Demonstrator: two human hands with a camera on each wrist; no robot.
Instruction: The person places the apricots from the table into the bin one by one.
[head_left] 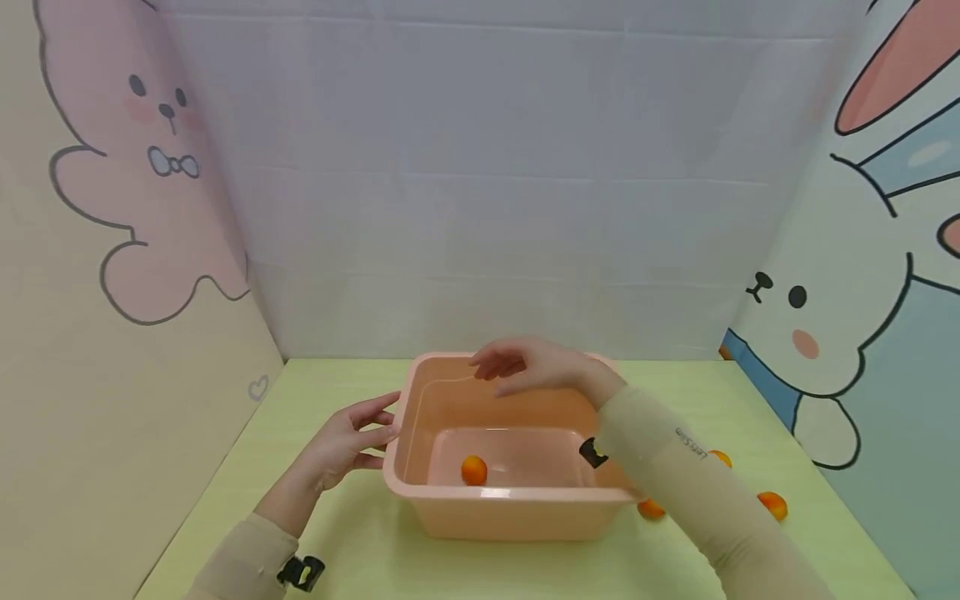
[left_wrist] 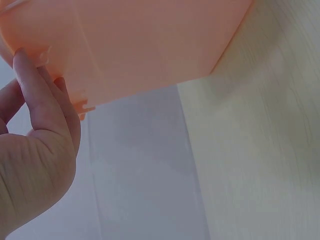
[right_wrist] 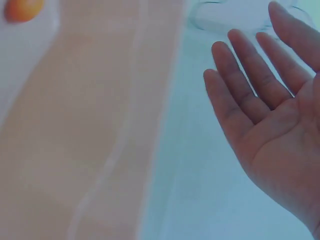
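Note:
A pink plastic basin (head_left: 517, 521) stands on the table, with one small round orange fruit (head_left: 474, 471) on its floor near the front left. At the basin's left side, my left hand (head_left: 348, 442) touches the outside just below the rim with extended fingers. The left wrist view shows those fingers (left_wrist: 37, 95) against the outer wall. Above the back part of the basin hovers my right hand (head_left: 536, 367), holding nothing. Its palm and spread, relaxed fingers (right_wrist: 235, 95) show in the right wrist view.
Several more orange fruits lie right of the basin, one fruit (head_left: 772, 506) farthest right; the right sleeve (head_left: 690, 483) partly hides others. A pale panel (head_left: 480, 208) rises behind the yellow-green table (head_left: 337, 375). Side panels with cartoon animals flank it.

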